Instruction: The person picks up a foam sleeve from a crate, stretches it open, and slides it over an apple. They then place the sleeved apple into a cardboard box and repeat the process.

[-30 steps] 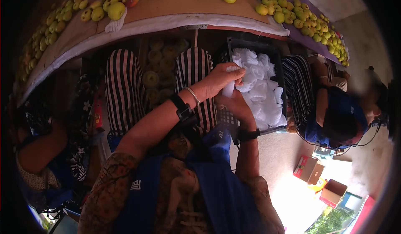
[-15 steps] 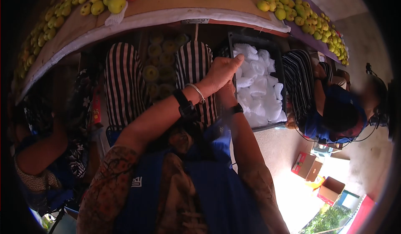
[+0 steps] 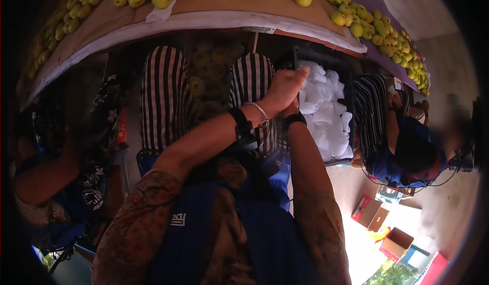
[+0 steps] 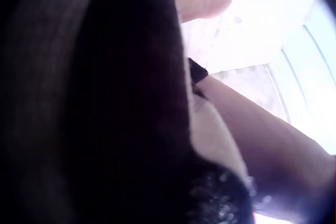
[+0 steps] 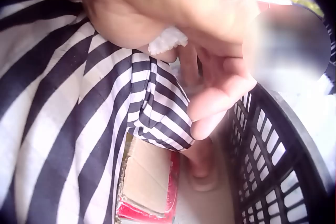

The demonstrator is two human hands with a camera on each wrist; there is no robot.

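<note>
A black plastic crate packed with white foam fruit nets stands on the floor to my right. My left hand hovers at the crate's near left corner, back up and thumb raised, its fingers hidden. It covers my right hand, of which only the wrist band shows in the head view. In the right wrist view my right hand pinches a small white foam net beside the crate wall. The left wrist view is dark and blurred, showing only a forearm.
A cloth-edged table heaped with green-yellow apples runs across the top. Below it sit striped trouser legs and a box of apples. Another person crouches right of the crate. Cardboard boxes lie on the floor.
My left hand lifted off the nets in the crate and drew to its left corner. My right hand slid under it out of the head view.
</note>
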